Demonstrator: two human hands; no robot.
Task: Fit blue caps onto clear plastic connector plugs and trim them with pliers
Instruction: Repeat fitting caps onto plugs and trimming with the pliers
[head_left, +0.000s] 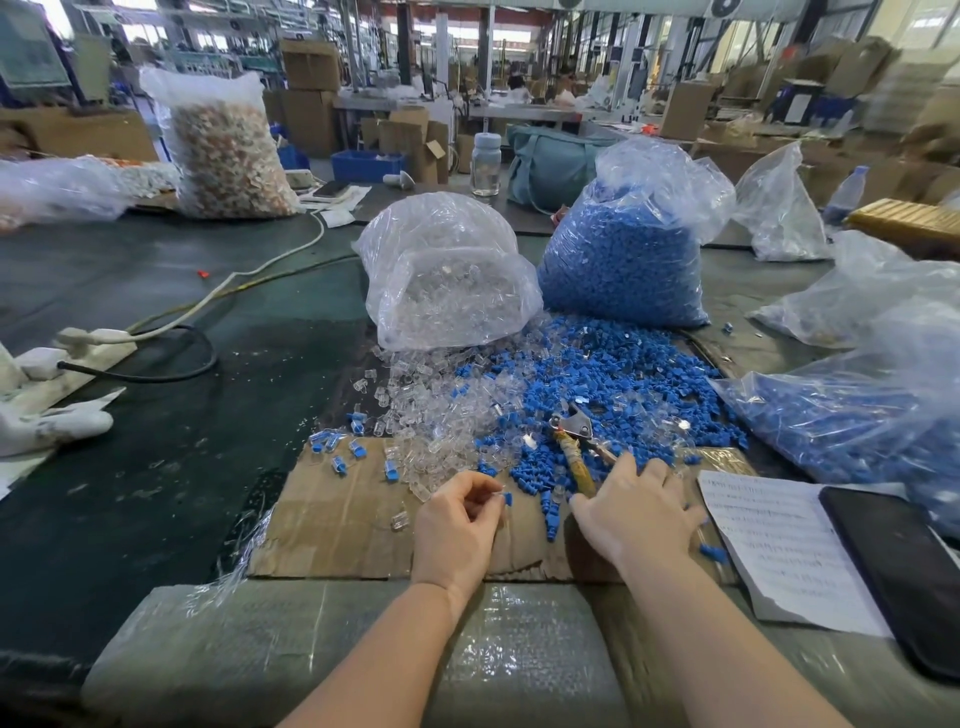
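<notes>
Pinching a small blue cap (507, 499) at its fingertips, my left hand (457, 525) sits curled over the cardboard sheet (332, 514) at the near middle of the table (156, 415). I think something clear sits with the cap between those fingers, but I cannot tell that for sure. My right hand (636, 512) lies palm down just to the right, fingers spread fairly flat over the edge of the blue pile, touching the worn yellow handle of the pliers (574, 447); I can't tell whether the fingers curl round the handle or only rest against it. The pliers lie with their metal head pointing away from me, into the mixed heap.

That heap is loose blue caps (623, 374) on the right, running into loose clear plugs (415, 410) on the left, both spilling forward onto the cardboard. A few finished pieces (337, 452), clear with blue ends, lie scattered at the left edge of the cardboard, apart from the main pile.

Behind the heap stand two bags: a bag of clear plugs (447, 275) on the left and a bag of blue caps (623, 249) on the right, touching each other. Another bag with blue parts (841, 415) lies at the far right. A printed paper (779, 540) and a dark phone (904, 571) lie beside my right hand. A white power strip (78, 348) lies off to the left.
</notes>
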